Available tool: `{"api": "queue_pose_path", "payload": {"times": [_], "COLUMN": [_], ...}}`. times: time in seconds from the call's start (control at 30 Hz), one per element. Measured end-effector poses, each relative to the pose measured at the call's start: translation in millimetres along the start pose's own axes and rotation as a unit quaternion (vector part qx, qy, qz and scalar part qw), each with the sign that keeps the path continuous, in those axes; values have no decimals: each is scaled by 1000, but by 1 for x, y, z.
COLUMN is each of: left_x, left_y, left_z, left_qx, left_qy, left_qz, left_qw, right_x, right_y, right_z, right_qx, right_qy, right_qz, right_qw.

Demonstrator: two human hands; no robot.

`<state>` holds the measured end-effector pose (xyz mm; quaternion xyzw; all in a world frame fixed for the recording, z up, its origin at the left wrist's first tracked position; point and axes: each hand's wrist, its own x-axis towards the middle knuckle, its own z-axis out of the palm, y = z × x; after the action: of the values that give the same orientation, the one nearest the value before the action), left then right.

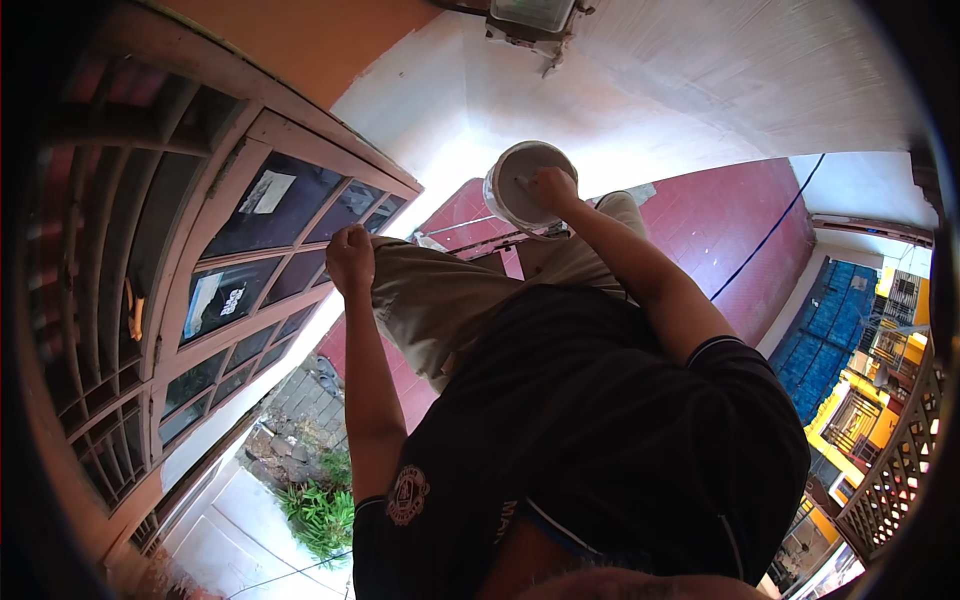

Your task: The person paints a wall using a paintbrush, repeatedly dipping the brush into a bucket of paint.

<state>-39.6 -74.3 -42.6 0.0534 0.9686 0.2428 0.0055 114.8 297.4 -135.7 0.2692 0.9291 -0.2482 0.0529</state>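
My right hand (553, 190) reaches over the rim into a round white bucket (495, 196), which has a grey inside or grey contents. A small pale tip shows at its fingers; I cannot tell whether it is a fingertip or something held. The bucket's handle (531, 235) hangs down on the near side, and what supports the bucket is hidden. My left hand (351, 259) is curled into a fist at the bent knee of my khaki trousers (420, 292), beside a pink-framed window (259, 251). Nothing shows in that fist.
A white wall (660, 90) curves overhead beside an orange patch (330, 45), with a floodlight (531, 13) mounted on it. Red tiled floor (697, 217) lies far below. A dark cable (765, 219) crosses at the right. Green plants (319, 506) grow at lower left.
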Motion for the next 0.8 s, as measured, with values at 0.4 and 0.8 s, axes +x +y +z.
{"api": "queue_pose_path", "payload": {"times": [0.4, 0.8], "left_x": [3, -9], "left_y": [-6, 24], "left_z": [5, -8], "left_qx": [2, -24], "left_qy": [32, 22], "left_qz": [34, 16], "left_qw": [999, 999], "right_x": [-1, 16], "right_y": [13, 38], "right_z": [9, 21], "right_qx": [-61, -200], "right_qy": [-4, -243], "right_qz": [-90, -60], "right_qw": [994, 947]}}
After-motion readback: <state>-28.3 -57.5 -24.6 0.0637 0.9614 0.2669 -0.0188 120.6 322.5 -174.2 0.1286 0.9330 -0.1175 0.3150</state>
